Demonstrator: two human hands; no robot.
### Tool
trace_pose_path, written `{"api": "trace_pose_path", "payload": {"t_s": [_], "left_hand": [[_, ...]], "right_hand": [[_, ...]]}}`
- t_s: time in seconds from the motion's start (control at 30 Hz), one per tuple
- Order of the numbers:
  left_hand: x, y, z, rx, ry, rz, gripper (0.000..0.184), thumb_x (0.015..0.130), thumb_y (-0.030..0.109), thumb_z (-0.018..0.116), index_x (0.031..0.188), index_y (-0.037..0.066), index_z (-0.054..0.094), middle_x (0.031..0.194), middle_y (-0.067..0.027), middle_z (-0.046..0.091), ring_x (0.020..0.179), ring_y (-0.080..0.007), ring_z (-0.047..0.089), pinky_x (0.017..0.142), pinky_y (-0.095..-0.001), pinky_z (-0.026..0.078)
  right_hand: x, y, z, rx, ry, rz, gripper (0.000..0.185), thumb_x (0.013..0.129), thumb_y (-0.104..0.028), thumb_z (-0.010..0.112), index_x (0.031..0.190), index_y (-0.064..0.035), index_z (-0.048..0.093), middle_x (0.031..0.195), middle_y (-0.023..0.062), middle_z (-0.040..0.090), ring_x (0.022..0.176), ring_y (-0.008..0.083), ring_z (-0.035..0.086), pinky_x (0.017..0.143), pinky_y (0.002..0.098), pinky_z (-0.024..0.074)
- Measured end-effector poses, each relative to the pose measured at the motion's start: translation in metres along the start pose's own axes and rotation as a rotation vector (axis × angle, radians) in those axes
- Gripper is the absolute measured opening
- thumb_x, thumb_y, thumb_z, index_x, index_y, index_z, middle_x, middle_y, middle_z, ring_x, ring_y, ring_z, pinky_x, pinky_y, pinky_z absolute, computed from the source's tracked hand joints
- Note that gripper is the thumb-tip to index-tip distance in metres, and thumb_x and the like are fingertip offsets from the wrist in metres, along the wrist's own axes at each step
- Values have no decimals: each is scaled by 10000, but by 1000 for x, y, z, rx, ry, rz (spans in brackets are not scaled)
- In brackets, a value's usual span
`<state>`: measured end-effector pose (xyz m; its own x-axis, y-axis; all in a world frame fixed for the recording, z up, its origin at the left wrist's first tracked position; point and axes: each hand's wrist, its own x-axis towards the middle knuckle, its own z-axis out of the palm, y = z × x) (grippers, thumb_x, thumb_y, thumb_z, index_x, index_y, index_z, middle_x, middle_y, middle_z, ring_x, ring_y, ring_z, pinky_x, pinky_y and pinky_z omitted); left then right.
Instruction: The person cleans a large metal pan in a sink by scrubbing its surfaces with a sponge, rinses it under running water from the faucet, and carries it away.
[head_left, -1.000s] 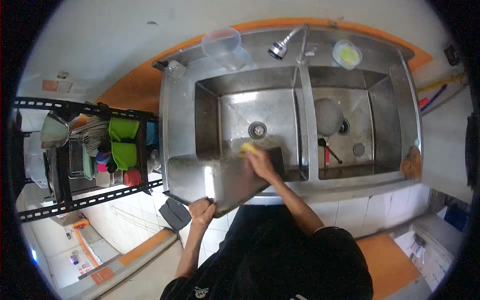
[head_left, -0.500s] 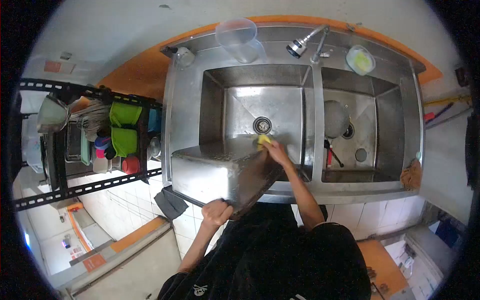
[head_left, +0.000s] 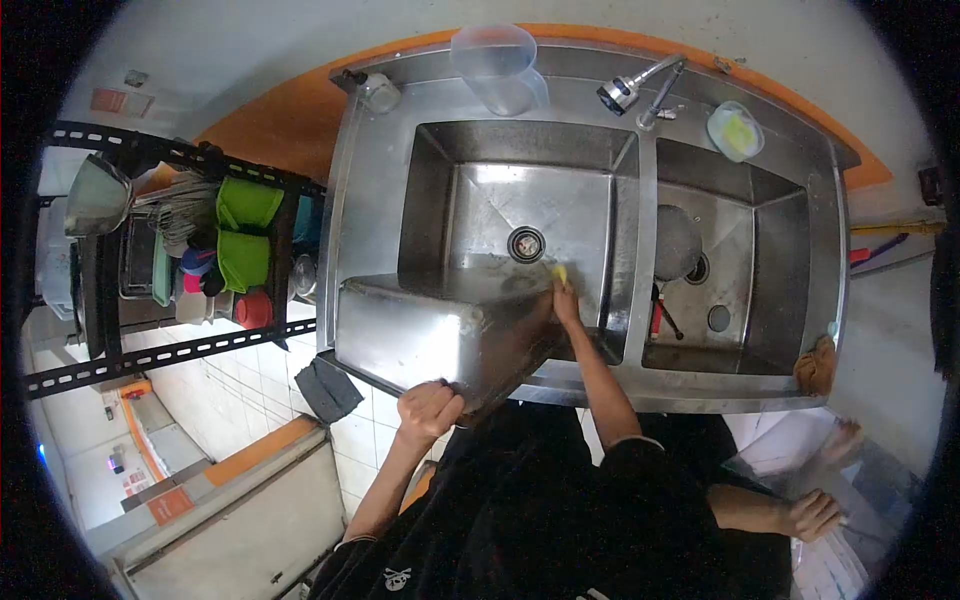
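Note:
A large metal container [head_left: 410, 335] lies tilted over the front left part of the left sink basin [head_left: 535, 205]. My left hand [head_left: 430, 408] is closed around its near rim. At the container's far right edge, my right hand [head_left: 565, 300] holds a yellow sponge [head_left: 560, 273], which is partly hidden by the fingers. The basin's drain [head_left: 526, 244] lies beyond the container.
A round strainer [head_left: 677, 243] and a red-handled tool [head_left: 657, 315] lie in the right basin. Behind are a faucet [head_left: 622, 94] and clear plastic tubs [head_left: 495, 55]. A loaded rack [head_left: 180, 345] stands left. Another person's hand [head_left: 815, 515] is at lower right.
The container has been turned, showing more of its right side. My right hand with the sponge has moved right along it. Another person's arms have come into view at lower right.

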<state>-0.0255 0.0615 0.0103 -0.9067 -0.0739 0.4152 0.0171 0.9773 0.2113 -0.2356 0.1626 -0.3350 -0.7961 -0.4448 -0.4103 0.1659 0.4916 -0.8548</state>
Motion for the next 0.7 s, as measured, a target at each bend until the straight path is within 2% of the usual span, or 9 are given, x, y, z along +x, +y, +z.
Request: {"api": "trace_pose_path", "payload": {"t_s": [0.13, 0.23, 0.33, 0.37, 0.4, 0.47, 0.53, 0.6, 0.7], "left_hand": [[6, -12, -8, -11, -8, -34, 178, 459, 88, 559, 521, 75, 392, 492, -23, 293, 421, -161, 413, 370, -296, 324], [-7, -34, -2, -6, 87, -66, 202, 458, 78, 563, 523, 72, 372, 492, -36, 290, 419, -179, 399, 367, -315, 303], [3, -45, -14, -15, 86, -140, 242, 460, 58, 578, 526, 67, 345, 511, -52, 299, 430, -203, 388, 375, -331, 283], [5, -50, -14, -14, 96, -144, 247, 456, 50, 583, 529, 65, 348, 516, -55, 302, 434, -205, 390, 378, -331, 284], [7, -54, -13, -9, 109, -145, 252, 452, 42, 589, 533, 63, 351, 521, -57, 304, 437, -207, 393, 380, -332, 285], [3, -60, -11, -16, 124, -159, 256, 460, 15, 601, 543, 58, 362, 526, -61, 307, 437, -210, 393, 384, -333, 288], [3, -61, -11, 14, 129, -170, 241, 484, -3, 606, 552, 53, 381, 529, -61, 309, 439, -210, 395, 386, -333, 292], [3, -58, -13, 9, 126, -161, 229, 501, -19, 606, 555, 48, 394, 532, -65, 328, 445, -210, 407, 392, -330, 299], [1, -57, -18, -55, 96, -197, 216, 516, -28, 603, 556, 45, 403, 541, -73, 371, 467, -216, 441, 410, -332, 318]], "right_hand": [[59, 112, 40, 99, 153, 432, 498, 909, -435, 365, 1027, -4, 584, 1007, 270, 591, 945, 452, 549, 798, 490, 422], [27, 41, 6, -238, 105, 300, 433, 908, -356, 365, 1044, 3, 565, 994, 275, 587, 912, 449, 558, 797, 506, 429], [-47, -70, -27, -274, 7, 180, 349, 898, -267, 420, 1010, 35, 555, 944, 294, 580, 891, 454, 555, 751, 537, 427], [-69, -83, -27, -297, 67, -50, 327, 903, -253, 436, 1032, 26, 547, 948, 291, 580, 888, 463, 550, 750, 533, 431], [-89, -113, -34, -286, 29, 17, 330, 909, -251, 440, 1070, 22, 534, 969, 290, 574, 891, 462, 549, 768, 533, 427], [-97, -103, -34, -293, 51, -67, 356, 917, -257, 418, 1117, 22, 514, 990, 291, 570, 899, 452, 552, 782, 526, 427], [-81, -71, -43, -349, 37, 133, 356, 922, -249, 385, 1086, 30, 535, 1010, 290, 566, 905, 452, 551, 793, 518, 427], [-36, 24, -33, -454, 40, 63, 309, 890, -215, 390, 953, 1, 602, 1010, 272, 579, 894, 431, 568, 772, 512, 440], [-29, 15, -31, -365, 119, 300, 346, 893, -253, 389, 946, 15, 600, 990, 268, 587, 890, 431, 570, 762, 516, 440]]}}
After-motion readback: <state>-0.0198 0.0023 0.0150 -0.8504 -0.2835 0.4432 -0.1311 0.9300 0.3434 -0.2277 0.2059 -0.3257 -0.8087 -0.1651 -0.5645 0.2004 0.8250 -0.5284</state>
